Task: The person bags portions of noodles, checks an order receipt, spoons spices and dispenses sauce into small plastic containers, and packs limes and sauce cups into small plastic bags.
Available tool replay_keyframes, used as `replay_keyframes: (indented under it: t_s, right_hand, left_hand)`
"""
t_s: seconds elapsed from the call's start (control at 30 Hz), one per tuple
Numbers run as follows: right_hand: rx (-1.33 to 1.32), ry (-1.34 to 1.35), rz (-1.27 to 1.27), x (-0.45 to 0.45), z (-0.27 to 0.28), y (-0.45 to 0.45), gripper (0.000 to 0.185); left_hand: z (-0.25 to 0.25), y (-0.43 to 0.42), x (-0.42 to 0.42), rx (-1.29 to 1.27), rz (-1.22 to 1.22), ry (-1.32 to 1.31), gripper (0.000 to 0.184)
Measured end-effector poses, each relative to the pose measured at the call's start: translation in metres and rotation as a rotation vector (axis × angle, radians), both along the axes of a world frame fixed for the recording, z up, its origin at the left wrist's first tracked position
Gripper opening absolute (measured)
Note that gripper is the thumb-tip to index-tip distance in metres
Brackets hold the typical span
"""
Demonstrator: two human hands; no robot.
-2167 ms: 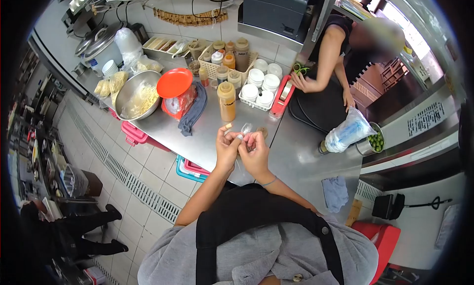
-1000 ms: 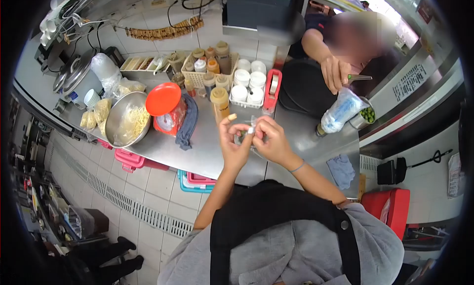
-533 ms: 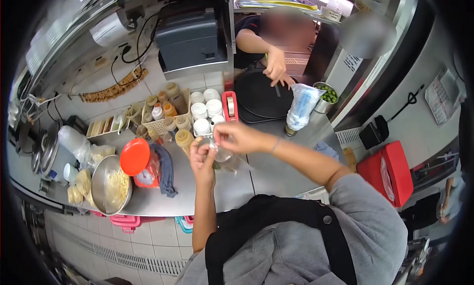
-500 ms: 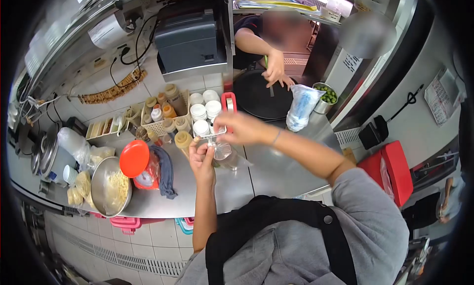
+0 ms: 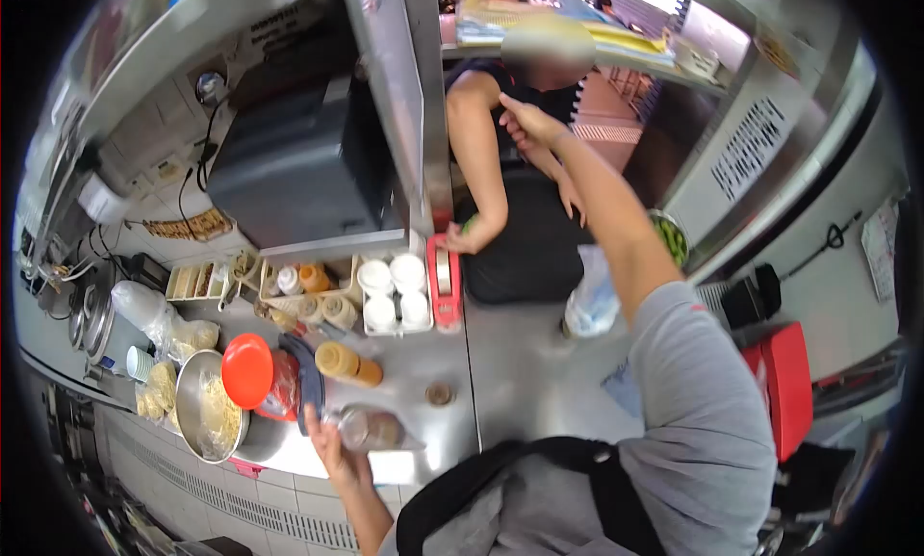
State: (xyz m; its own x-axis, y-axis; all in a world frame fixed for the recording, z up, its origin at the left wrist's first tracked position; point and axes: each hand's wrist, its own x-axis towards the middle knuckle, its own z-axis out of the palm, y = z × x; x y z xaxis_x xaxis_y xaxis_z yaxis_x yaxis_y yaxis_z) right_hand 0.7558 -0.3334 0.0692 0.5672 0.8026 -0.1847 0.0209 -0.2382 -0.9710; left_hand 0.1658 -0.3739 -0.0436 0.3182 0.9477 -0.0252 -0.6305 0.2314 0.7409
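At the lower left of the counter, my left hand (image 5: 337, 455) pinches the narrow end of a clear plastic bag (image 5: 371, 428) with brownish contents. The bag extends rightward above the steel counter, below a yellow-brown sauce bottle (image 5: 348, 363). A small round brownish item (image 5: 439, 393) sits to its right. My right hand (image 5: 527, 125) is raised far forward, in front of the co-worker's upper arm, over the far end of the black tray (image 5: 529, 248). Its fingers are curled together; whatever they hold, if anything, is too small to tell.
The co-worker's hand (image 5: 467, 236) is at the red tape dispenser (image 5: 445, 282), beside white-lidded cups (image 5: 396, 294). A steel bowl (image 5: 207, 407), red scale dish (image 5: 247, 371) and dark cloth (image 5: 306, 373) are left. A wrapped bottle (image 5: 592, 301) and green fruit (image 5: 671, 238) are right.
My right hand has left the bag and reached far forward. My left hand has moved down and left with the bag. The co-worker's one hand has shifted to the tape dispenser.
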Motion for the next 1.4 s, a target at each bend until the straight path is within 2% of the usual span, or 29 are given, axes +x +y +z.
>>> replay_keyframes:
  t_s: [0.03,0.07,0.1,0.17,0.27,0.3,0.37,0.4,0.43,0.5,0.53,0.57,0.6,0.67,0.7,0.73,0.8,0.9,0.97,1.1,1.17,1.3,1.4]
  right_hand:
    - [0.091,0.135,-0.077,0.004,-0.010,0.016,0.047]
    - [0.153,0.099,-0.031,0.019,-0.026,0.039,0.044]
    - [0.176,-0.048,-0.110,0.010,-0.027,0.051,0.038]
    - [0.402,0.165,0.034,0.030,-0.034,0.064,0.033]
    - [0.410,0.093,-0.018,0.038,-0.051,0.070,0.029]
    - [0.332,-0.011,-0.044,0.040,-0.055,0.066,0.031]
    - [0.478,-0.761,0.228,0.051,-0.061,0.042,0.036]
    - [0.352,-0.867,0.352,0.036,-0.030,0.006,0.033]
    - [0.380,-0.967,0.398,0.016,-0.002,-0.034,0.033]
    - [0.316,-0.723,0.481,-0.027,0.035,-0.108,0.036]
    - [0.076,-0.571,0.409,-0.053,0.045,-0.143,0.035]
    - [0.154,-0.559,0.477,-0.079,0.044,-0.168,0.030]
    - [0.137,-0.730,0.624,-0.099,0.048,-0.189,0.027]
    - [0.126,-0.549,0.680,-0.152,0.039,-0.219,0.025]
    - [0.079,-0.643,0.722,-0.176,0.032,-0.229,0.025]
    - [0.109,-0.581,0.724,-0.205,0.023,-0.235,0.021]
    - [0.165,-0.433,0.650,-0.261,0.005,-0.240,0.017]
    - [0.261,-0.368,0.515,-0.339,-0.021,-0.225,0.012]
    - [0.381,-0.026,0.364,-0.377,-0.047,-0.213,0.012]
    - [0.296,-0.001,0.197,-0.415,-0.053,-0.206,0.012]
    - [0.417,-0.352,0.154,-0.427,-0.049,-0.205,0.011]
    - [0.446,-0.384,0.153,-0.448,-0.051,-0.194,0.011]
    - [0.351,-0.398,0.167,-0.459,-0.048,-0.187,0.011]
  left_hand:
    - [0.000,-0.002,-0.002,-0.013,0.055,0.005,0.072]
    - [0.005,-0.005,-0.002,0.002,0.079,0.008,0.072]
    - [0.008,-0.011,-0.002,-0.052,0.179,0.038,0.070]
    - [0.003,-0.018,-0.009,0.001,0.254,0.084,0.068]
    - [0.001,-0.028,-0.013,0.028,0.317,0.201,0.068]
    - [0.001,-0.035,-0.013,0.012,0.317,0.202,0.068]
    - [0.012,-0.038,-0.004,-0.027,0.346,0.222,0.066]
    - [0.005,-0.036,-0.010,0.024,0.302,0.221,0.068]
    - [0.013,-0.036,-0.001,0.023,0.291,0.218,0.068]
    - [0.024,-0.044,0.016,-0.044,0.275,0.178,0.067]
    - [0.017,-0.041,0.014,-0.013,0.193,0.161,0.068]
    - [0.019,-0.040,0.026,-0.036,0.194,0.121,0.068]
    - [0.012,-0.036,0.028,-0.022,0.125,0.075,0.068]
    - [0.006,-0.034,0.035,-0.005,0.010,0.028,0.067]
    - [0.010,-0.038,0.044,-0.005,-0.032,0.028,0.067]
    - [0.016,-0.042,0.051,0.019,-0.082,0.009,0.066]
    - [0.030,-0.054,0.064,0.057,-0.116,-0.025,0.057]
    - [0.031,-0.072,0.068,0.103,-0.170,0.000,0.049]
    - [0.025,-0.080,0.066,0.173,-0.183,0.020,0.047]
    - [0.027,-0.086,0.049,0.183,-0.130,0.077,0.042]
    - [0.026,-0.086,0.039,0.257,-0.039,0.136,0.039]
    - [0.021,-0.087,0.025,0.318,0.011,0.211,0.037]
    - [0.019,-0.084,0.018,0.421,0.082,0.209,0.035]
